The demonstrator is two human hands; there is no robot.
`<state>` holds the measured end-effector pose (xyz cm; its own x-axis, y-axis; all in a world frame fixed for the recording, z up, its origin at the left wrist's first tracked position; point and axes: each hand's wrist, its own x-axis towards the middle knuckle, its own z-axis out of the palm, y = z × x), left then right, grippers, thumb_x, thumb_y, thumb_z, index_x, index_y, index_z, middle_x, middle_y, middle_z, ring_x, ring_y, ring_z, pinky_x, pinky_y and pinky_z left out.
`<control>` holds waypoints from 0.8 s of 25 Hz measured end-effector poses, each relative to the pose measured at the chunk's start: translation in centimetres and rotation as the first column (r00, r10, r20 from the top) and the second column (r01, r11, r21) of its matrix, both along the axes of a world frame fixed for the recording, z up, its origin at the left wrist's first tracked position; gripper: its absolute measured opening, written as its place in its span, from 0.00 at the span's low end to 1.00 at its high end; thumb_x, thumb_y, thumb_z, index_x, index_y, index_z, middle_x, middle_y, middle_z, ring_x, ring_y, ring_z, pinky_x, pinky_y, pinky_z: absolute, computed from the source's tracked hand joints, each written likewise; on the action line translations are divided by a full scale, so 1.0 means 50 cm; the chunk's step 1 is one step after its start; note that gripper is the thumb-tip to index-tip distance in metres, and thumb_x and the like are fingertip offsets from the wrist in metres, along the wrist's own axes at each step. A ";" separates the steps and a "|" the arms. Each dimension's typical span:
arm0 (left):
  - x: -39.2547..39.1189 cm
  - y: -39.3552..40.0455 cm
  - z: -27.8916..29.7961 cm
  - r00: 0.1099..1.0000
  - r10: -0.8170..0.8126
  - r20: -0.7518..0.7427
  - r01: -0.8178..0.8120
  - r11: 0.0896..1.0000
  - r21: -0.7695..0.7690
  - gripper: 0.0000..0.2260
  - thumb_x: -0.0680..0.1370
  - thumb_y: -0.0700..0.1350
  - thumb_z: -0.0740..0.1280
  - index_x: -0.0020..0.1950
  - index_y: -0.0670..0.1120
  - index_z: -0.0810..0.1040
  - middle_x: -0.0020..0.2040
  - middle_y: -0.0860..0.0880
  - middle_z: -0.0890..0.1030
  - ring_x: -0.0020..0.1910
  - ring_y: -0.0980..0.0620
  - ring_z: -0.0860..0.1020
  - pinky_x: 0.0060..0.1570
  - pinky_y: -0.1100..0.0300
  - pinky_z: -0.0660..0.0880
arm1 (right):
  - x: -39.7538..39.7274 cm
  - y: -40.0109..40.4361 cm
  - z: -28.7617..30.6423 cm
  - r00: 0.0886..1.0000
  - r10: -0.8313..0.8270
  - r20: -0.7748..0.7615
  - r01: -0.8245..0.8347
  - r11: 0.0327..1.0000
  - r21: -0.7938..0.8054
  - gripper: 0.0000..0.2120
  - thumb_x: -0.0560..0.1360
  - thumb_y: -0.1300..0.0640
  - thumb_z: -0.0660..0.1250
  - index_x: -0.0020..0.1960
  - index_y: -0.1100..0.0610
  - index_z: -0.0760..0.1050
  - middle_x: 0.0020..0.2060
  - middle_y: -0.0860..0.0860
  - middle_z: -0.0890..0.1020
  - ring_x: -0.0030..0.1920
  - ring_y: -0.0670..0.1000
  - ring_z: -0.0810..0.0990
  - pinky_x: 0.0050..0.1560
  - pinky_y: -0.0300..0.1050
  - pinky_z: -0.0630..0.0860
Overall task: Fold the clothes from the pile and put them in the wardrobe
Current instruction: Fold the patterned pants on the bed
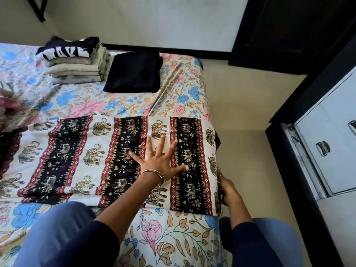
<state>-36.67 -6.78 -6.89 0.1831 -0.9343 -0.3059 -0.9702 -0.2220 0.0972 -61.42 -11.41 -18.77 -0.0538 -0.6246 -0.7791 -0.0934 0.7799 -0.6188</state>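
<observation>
An elephant-print cloth (81,151) with black and red bands lies spread flat across the bed. My left hand (159,160) presses flat on it with fingers spread, bangles on the wrist. My right hand (226,187) grips the cloth's right edge where it hangs over the side of the bed; its fingertips are hidden behind the fabric. A stack of folded clothes (75,62) with a black-and-white top sits at the far left of the bed. A folded black garment (134,72) lies beside the stack. Unfolded clothes (9,110) show at the left edge.
The bed has a floral sheet (119,105). A wardrobe with white doors and metal handles (327,151) stands to the right across a strip of cream floor (246,116). A dark door (289,31) is at the far right. My knees in blue rest on the near bed edge.
</observation>
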 end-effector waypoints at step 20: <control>-0.119 -0.052 -0.015 0.900 -0.409 -0.150 0.403 0.913 -0.066 0.29 0.79 0.66 0.48 0.78 0.60 0.46 0.79 0.56 0.43 0.76 0.46 0.34 0.66 0.33 0.28 | -0.098 -0.105 0.255 0.991 -0.114 0.077 0.135 0.913 -0.385 0.13 0.75 0.55 0.71 0.57 0.57 0.77 0.52 0.59 0.83 0.49 0.57 0.83 0.54 0.57 0.79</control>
